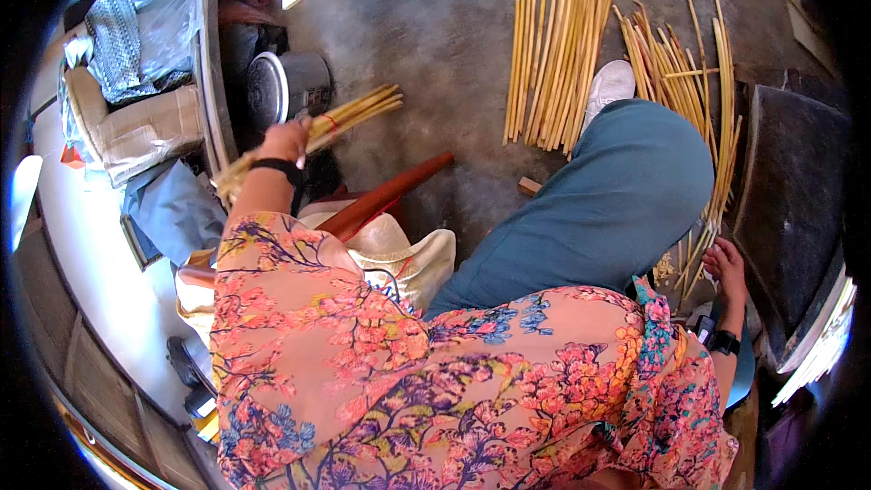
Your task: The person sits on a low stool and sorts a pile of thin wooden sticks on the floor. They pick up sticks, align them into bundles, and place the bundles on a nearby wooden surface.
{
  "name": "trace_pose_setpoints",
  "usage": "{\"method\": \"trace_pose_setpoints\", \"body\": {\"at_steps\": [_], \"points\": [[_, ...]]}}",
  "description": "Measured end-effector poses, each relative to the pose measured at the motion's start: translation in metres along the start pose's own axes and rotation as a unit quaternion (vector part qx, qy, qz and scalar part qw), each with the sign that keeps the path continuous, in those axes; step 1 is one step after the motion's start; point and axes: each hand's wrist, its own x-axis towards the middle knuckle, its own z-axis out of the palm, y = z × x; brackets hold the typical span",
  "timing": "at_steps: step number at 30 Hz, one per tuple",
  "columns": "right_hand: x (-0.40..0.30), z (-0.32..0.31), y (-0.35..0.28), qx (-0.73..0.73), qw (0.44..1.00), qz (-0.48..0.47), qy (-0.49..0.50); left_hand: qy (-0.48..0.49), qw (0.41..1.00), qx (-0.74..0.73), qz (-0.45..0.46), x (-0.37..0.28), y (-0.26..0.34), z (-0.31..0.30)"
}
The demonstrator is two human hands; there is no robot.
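Observation:
My left hand (pixel 287 139) is closed around a small bundle of thin wooden sticks (pixel 354 116), with a red tie near one end; it is held out to the left beside a metal pot (pixel 309 82). Low on the right, my right hand (pixel 725 265) has its fingers apart beside the lower ends of a loose spread of sticks (pixel 725 170); whether it touches them I cannot tell. A large row of similar sticks (pixel 565 47) lies on the floor ahead, left of my white shoe (pixel 612 82).
A reddish-brown tapered piece (pixel 388 194) lies across a cream sack (pixel 429 258). A small wood block (pixel 529 186) is beside my knee. At left, a frame holds a cardboard box (pixel 150 126) and plastic bags (pixel 167 27). A dark panel (pixel 789 204) stands at right.

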Motion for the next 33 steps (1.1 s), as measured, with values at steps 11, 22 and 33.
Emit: {"method": "trace_pose_setpoints", "body": {"at_steps": [11, 22, 33], "points": [[0.003, 0.005, 0.006, -0.009, 1.0, -0.017, -0.002, -0.131, 0.989, -0.066, -0.021, -0.008, 0.032, 0.037], [-0.005, -0.044, 0.096, -0.035, 0.999, 0.027, -0.019, -0.001, 1.0, 0.027, -0.008, 0.004, -0.039, 0.036], [-0.022, -0.011, 0.066, -0.034, 0.992, 0.115, -0.03, -0.126, 0.983, -0.129, 0.043, -0.027, -0.003, 0.11]]}}
